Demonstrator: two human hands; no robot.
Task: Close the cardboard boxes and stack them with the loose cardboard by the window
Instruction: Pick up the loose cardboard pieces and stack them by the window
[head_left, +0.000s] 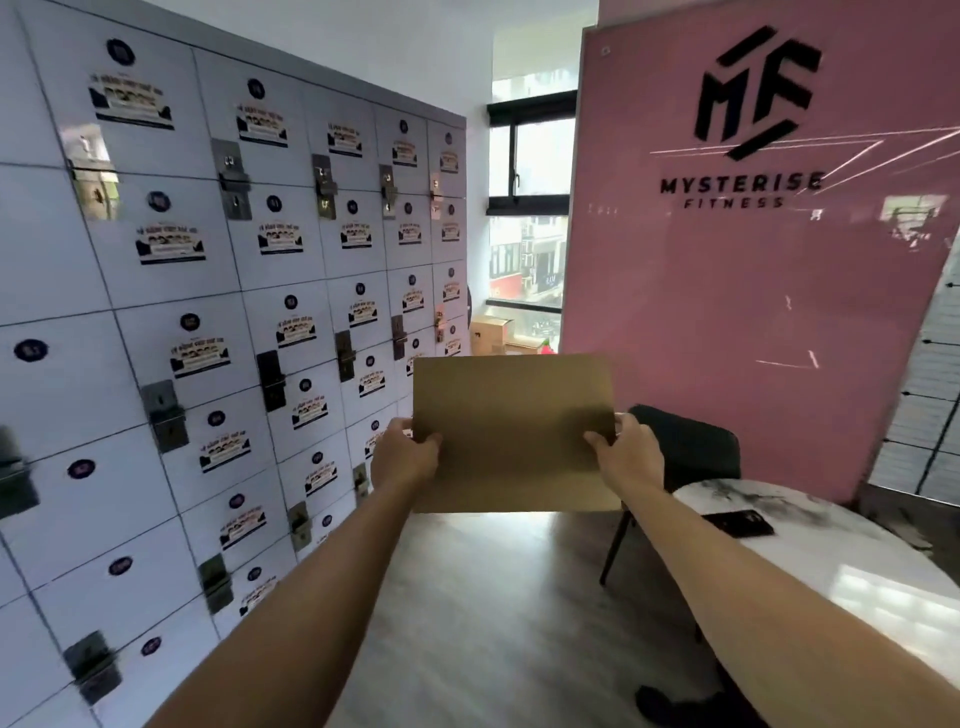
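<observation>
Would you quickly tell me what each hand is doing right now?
Left hand: grips the left edge of the flat cardboard sheet.
Right hand: grips the sheet's right edge.

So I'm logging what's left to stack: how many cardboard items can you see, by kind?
Loose cardboard sheet, gripped by left hand and right hand: 1
Cardboard boxes by the window: at least 2; partly hidden, exact count unclear
Total: at least 3
</observation>
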